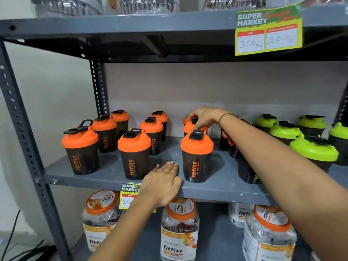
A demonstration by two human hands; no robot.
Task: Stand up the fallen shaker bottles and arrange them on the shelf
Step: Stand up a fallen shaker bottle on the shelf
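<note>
Several black shaker bottles with orange lids stand upright in rows on the grey middle shelf (216,187). The front ones are at the left (81,147), middle (134,153) and right (196,157). Shakers with green lids (313,153) stand at the right. My right hand (204,116) reaches over to the back of the right orange row, fingers closed on the lid of an orange-lidded shaker (189,128) there. My left hand (162,182) rests flat on the shelf's front edge between two front shakers, holding nothing.
Clear jars with orange lids (178,228) stand on the lower shelf. A yellow price tag (129,195) hangs on the shelf edge, another (268,30) on the upper shelf. A perforated grey upright (20,129) is at the left.
</note>
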